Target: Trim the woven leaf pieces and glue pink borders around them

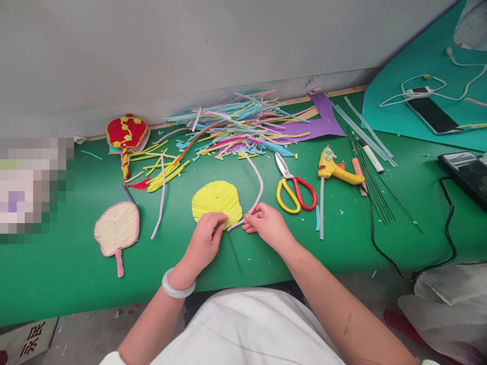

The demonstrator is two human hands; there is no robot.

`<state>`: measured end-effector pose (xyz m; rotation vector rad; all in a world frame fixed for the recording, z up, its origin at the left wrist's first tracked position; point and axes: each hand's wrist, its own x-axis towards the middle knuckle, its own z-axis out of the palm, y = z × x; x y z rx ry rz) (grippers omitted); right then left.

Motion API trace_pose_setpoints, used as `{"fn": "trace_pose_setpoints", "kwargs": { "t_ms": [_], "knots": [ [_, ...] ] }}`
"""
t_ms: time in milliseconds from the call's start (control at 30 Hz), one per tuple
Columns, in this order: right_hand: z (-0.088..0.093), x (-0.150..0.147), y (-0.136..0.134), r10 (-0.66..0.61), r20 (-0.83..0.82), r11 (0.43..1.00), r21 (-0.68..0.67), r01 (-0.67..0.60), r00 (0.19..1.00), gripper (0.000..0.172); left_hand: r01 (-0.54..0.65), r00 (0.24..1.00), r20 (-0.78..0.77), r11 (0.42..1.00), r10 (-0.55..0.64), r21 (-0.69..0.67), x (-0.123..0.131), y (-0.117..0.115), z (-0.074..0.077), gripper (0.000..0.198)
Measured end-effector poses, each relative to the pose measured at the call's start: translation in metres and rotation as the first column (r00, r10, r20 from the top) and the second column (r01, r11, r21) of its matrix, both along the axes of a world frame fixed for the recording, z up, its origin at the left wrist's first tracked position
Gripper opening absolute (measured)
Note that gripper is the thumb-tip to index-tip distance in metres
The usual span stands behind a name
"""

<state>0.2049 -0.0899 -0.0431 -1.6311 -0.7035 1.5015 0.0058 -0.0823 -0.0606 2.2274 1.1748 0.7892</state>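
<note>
In front of me lies a yellow fan (216,197) faced with rows of fuzzy pipe cleaners, a thin dark wire (235,253) sticking out of its lower edge. My left hand (207,235) is closed at that lower edge, thumb and fingers pinching the fan. A pale pink pipe cleaner (259,185) curves up and away from my right hand (266,225), which pinches it near its lower end. That end reaches the fan's bottom edge; whether it is stuck there I cannot tell. Red-and-yellow-handled scissors (294,185) lie just beyond my right hand.
A heap of coloured pipe cleaners (236,124) lies along the wall. To the right are a yellow glue gun (335,170), green wires (371,177), a black cord (380,253) and phones (433,110). A cream fan (117,228) and a red fan (127,133) lie left.
</note>
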Motion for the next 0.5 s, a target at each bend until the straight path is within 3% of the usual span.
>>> {"fn": "trace_pose_setpoints", "kwargs": {
  "t_ms": [400, 500],
  "knots": [
    [0.0013, -0.0058, -0.0058, 0.040, -0.051, 0.999, -0.019, -0.041, 0.998, 0.021, -0.005, 1.000, 0.021, 1.000, 0.004, 0.019, -0.0004, 0.0023, -0.0031, 0.019],
    [0.0000, -0.0078, -0.0083, 0.035, -0.053, 0.999, -0.006, -0.036, 0.998, 0.019, -0.057, 0.998, 0.032, 0.996, 0.055, 0.065, -0.0015, -0.0025, -0.0002, 0.018]
  ]
}}
